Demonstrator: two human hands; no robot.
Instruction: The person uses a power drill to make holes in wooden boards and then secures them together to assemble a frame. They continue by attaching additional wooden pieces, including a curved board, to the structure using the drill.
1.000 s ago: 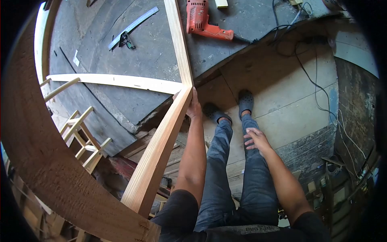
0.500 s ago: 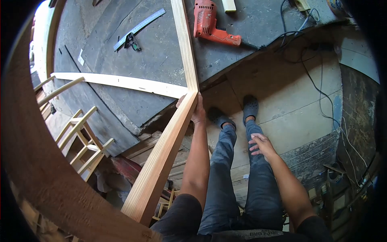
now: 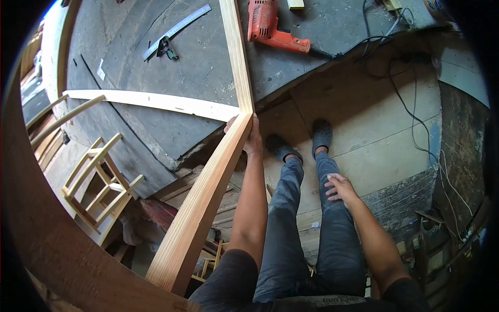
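Observation:
My left hand [image 3: 253, 136] grips a square wooden beam [image 3: 200, 200] from below, its fingers wrapped round the far end. At that end the beam meets an upper wooden length [image 3: 238, 57] running away over the dark work surface. A pale flat board [image 3: 156, 101] reaches the same corner from the left. How the pieces are joined is hidden. My right hand [image 3: 340, 188] hangs above my right leg, its fingers loosely apart and nothing in it.
On the dark work surface [image 3: 192, 132] lie a red power drill [image 3: 275, 28] with its cord and a combination square [image 3: 174, 36]. A small wooden chair-like frame [image 3: 106, 182] stands left. A curved brown timber [image 3: 67, 244] crosses the near left. Cables [image 3: 416, 114] trail at right.
The view has shifted slightly, showing more of the chair-like frame at left. The beam's near end sits a little farther left. Both hands keep much the same pose.

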